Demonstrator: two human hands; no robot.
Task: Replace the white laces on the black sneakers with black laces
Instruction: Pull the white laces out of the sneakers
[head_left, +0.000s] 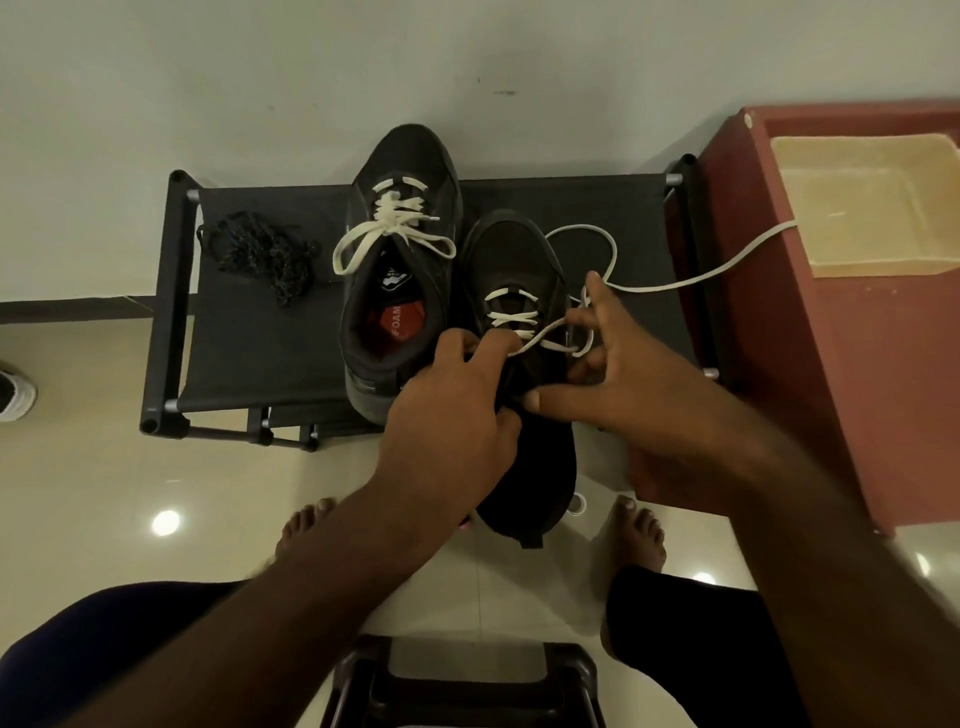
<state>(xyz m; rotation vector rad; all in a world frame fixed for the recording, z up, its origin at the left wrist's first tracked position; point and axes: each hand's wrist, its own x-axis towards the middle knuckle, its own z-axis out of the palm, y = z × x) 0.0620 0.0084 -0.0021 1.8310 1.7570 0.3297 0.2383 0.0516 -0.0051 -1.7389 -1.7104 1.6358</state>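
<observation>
Two black sneakers rest on a low black fabric rack (249, 332). The left sneaker (405, 171) is fully laced with a white lace (363, 244) tied in loose loops. The right sneaker (514, 260) is partly unlaced; its white lace (675, 283) trails right in a long loop onto the red cabinet. My left hand (457, 415) grips the right sneaker at its tongue and pinches a strand. My right hand (618, 364) has fingers hooked through the lace beside the eyelets. A bundle of black laces (260, 254) lies on the rack's left part.
A red cabinet (831, 364) with a cream tray (862, 208) stands at the right. My bare feet (636, 535) are on the glossy tile floor in front of the rack. A dark stool (462, 680) is beneath me. A white shoe (15, 392) shows at the left edge.
</observation>
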